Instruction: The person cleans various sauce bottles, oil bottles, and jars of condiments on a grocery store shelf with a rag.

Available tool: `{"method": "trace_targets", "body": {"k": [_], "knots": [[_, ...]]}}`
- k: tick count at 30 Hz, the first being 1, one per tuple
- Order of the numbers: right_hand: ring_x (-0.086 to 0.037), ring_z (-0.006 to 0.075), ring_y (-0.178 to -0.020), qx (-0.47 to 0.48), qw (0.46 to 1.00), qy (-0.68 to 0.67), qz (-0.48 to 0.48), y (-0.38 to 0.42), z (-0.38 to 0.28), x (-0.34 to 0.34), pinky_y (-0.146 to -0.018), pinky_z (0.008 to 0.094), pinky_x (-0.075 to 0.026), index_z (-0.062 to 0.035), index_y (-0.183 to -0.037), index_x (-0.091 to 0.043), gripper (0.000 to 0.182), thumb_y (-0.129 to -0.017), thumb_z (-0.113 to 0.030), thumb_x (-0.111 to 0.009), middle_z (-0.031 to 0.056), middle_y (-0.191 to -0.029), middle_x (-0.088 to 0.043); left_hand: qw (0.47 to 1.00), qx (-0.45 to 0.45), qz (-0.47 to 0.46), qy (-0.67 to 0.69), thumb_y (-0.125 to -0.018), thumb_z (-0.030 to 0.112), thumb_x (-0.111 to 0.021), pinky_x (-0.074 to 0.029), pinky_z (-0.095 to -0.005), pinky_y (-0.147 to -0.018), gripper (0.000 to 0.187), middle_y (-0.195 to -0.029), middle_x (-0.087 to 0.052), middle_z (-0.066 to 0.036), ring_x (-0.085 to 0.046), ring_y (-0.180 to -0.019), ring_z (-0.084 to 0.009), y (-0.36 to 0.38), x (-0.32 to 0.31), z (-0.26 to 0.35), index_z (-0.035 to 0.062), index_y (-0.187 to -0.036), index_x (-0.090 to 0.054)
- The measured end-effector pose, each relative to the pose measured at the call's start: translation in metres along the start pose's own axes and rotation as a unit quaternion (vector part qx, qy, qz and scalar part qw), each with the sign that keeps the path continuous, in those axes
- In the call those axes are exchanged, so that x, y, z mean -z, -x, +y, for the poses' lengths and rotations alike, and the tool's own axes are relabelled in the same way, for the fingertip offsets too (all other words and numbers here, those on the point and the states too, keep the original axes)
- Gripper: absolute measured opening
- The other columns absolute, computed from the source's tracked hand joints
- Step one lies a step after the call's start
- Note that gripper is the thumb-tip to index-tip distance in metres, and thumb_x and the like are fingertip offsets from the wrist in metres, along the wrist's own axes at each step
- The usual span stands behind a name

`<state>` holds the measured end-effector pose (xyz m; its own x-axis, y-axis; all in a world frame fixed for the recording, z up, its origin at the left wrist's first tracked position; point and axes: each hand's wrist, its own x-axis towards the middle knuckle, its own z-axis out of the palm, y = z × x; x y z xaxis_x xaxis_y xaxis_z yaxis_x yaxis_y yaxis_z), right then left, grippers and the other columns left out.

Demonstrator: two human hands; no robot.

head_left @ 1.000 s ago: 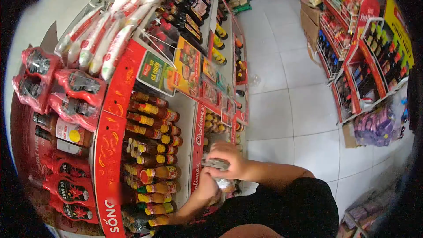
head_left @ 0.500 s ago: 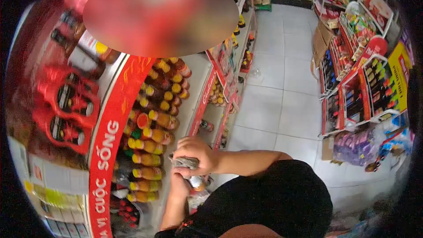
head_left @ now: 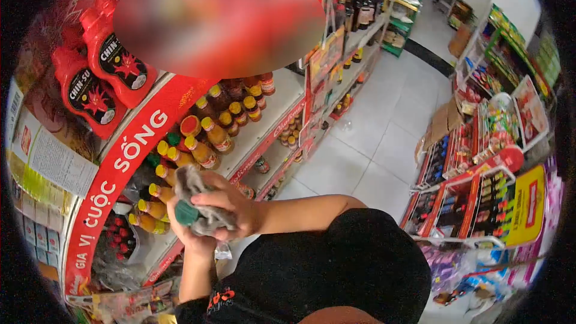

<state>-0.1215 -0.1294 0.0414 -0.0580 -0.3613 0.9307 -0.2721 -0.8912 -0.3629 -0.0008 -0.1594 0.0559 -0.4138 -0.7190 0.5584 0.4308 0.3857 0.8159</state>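
Observation:
My right hand is closed on a crumpled grey cloth, which bunches up over the top of what my left hand holds. My left hand wraps from below around a green-capped bottle; only its green cap shows clearly, and the body is hidden by the hands and cloth. Both hands meet in front of the shelf. Just behind them stand rows of yellow-capped sauce bottles.
Large red chili sauce bottles stand on the upper left shelf, above a red shelf strip. A lower shelf runs away to the right. White floor tiles lead between it and a display rack of bottles and packets.
Both hands have moved left and up in view, nearer the camera. The green cap now shows beside the cloth. The view has turned, bringing the back aisle more into sight.

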Motion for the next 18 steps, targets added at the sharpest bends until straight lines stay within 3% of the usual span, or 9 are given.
{"method": "trace_targets", "body": {"k": [1,3,5,7,8,10,12,15,18], "knots": [[-0.038,0.0419,-0.112,-0.005,0.999,-0.032,-0.014,0.0,0.0,0.01,-0.091,0.0502,-0.032,-0.0103,-0.122,-0.037,0.059,-0.073,-0.028,-0.065,0.0225,-0.12,-0.039,0.998,-0.021,0.007,-0.06,-0.071,0.071,-0.046,-0.04,-0.0406,-0.086,0.077,-0.114,-0.046,-0.011,-0.047,-0.104,-0.0238,0.001,-0.007,-0.002,0.0034,-0.108,-0.04],[-0.04,0.0412,-0.111,0.061,0.998,-0.032,-0.005,0.001,0.004,0.02,-0.091,0.0508,-0.032,-0.0107,-0.12,-0.038,0.057,-0.074,-0.03,-0.063,0.0216,-0.119,-0.041,0.991,-0.113,0.055,0.034,-0.061,0.061,-0.064,-0.043,-0.0411,-0.079,0.067,-0.096,-0.053,-0.012,-0.052,-0.091,-0.0253,-0.002,-0.008,-0.036,0.0077,-0.096,-0.043],[-0.041,0.0406,-0.11,0.076,0.996,-0.031,-0.019,0.009,0.007,0.027,-0.09,0.051,-0.033,-0.0112,-0.118,-0.04,0.053,-0.074,-0.031,-0.063,0.0212,-0.118,-0.043,0.974,-0.217,-0.059,0.019,-0.068,0.041,-0.07,-0.043,-0.0419,-0.075,0.052,-0.088,-0.053,-0.009,-0.051,-0.085,-0.0244,-0.003,0.011,-0.054,0.0129,-0.1,-0.039],[-0.043,0.0402,-0.108,0.062,0.996,-0.011,-0.066,0.021,0.024,0.053,-0.089,0.0508,-0.034,-0.0116,-0.115,-0.044,0.05,-0.073,-0.03,-0.064,0.0215,-0.117,-0.044,0.962,-0.264,-0.061,-0.024,-0.057,0.05,-0.07,-0.046,-0.0413,-0.065,0.056,-0.078,-0.056,-0.013,-0.054,-0.071,-0.026,-0.028,-0.001,-0.043,0.0095,-0.085,-0.042],[-0.043,0.0401,-0.108,0.052,0.995,0.007,-0.079,0.023,0.035,0.065,-0.089,0.0505,-0.034,-0.0116,-0.114,-0.045,0.049,-0.073,-0.03,-0.064,0.0217,-0.116,-0.044,0.959,-0.279,-0.035,-0.04,-0.057,0.056,-0.066,-0.047,-0.0408,-0.064,0.063,-0.078,-0.057,-0.015,-0.056,-0.071,-0.0277,-0.034,-0.007,-0.037,0.0097,-0.091,-0.04],[-0.042,0.0399,-0.108,0.023,0.994,0.056,-0.089,0.024,0.054,0.087,-0.089,0.0497,-0.034,-0.0111,-0.112,-0.047,0.048,-0.071,-0.029,-0.065,0.0225,-0.114,-0.045,0.954,-0.285,0.081,-0.048,-0.058,0.068,-0.058,-0.048,-0.0399,-0.062,0.077,-0.077,-0.058,-0.02,-0.059,-0.07,-0.0311,-0.034,-0.016,-0.02,0.0101,-0.103,-0.034],[-0.04,0.0401,-0.11,0.066,0.967,0.239,-0.057,0.0,0.056,0.11,-0.09,0.0488,-0.034,-0.0073,-0.111,-0.047,0.048,-0.072,-0.029,-0.064,0.024,-0.116,-0.042,0.939,-0.29,0.185,-0.021,-0.06,0.077,-0.048,-0.049,-0.0392,-0.061,0.085,-0.077,-0.059,-0.024,-0.06,-0.071,-0.0335,-0.045,-0.019,0.011,0.0119,-0.112,-0.028],[-0.038,0.0402,-0.112,0.098,0.951,0.286,0.067,-0.033,0.077,0.134,-0.094,0.0495,-0.032,-0.0034,-0.111,-0.048,0.046,-0.073,-0.025,-0.062,0.0248,-0.121,-0.036,0.881,-0.359,0.3,-0.067,-0.06,0.082,-0.04,-0.05,-0.0459,-0.064,0.088,-0.083,-0.058,-0.019,-0.059,-0.071,-0.0329,-0.056,0.016,0.047,0.0123,-0.114,-0.041],[-0.034,0.0404,-0.119,0.112,0.914,0.375,0.107,-0.069,0.092,0.154,-0.098,0.0503,-0.027,-0.0026,-0.114,-0.048,0.044,-0.076,-0.021,-0.058,0.025,-0.126,-0.033,0.749,-0.412,0.499,-0.141,-0.056,0.083,-0.042,-0.052,-0.0467,-0.064,0.095,-0.087,-0.058,-0.017,-0.06,-0.071,-0.0339,-0.071,0.047,0.085,0.0051,-0.111,-0.048]]}}
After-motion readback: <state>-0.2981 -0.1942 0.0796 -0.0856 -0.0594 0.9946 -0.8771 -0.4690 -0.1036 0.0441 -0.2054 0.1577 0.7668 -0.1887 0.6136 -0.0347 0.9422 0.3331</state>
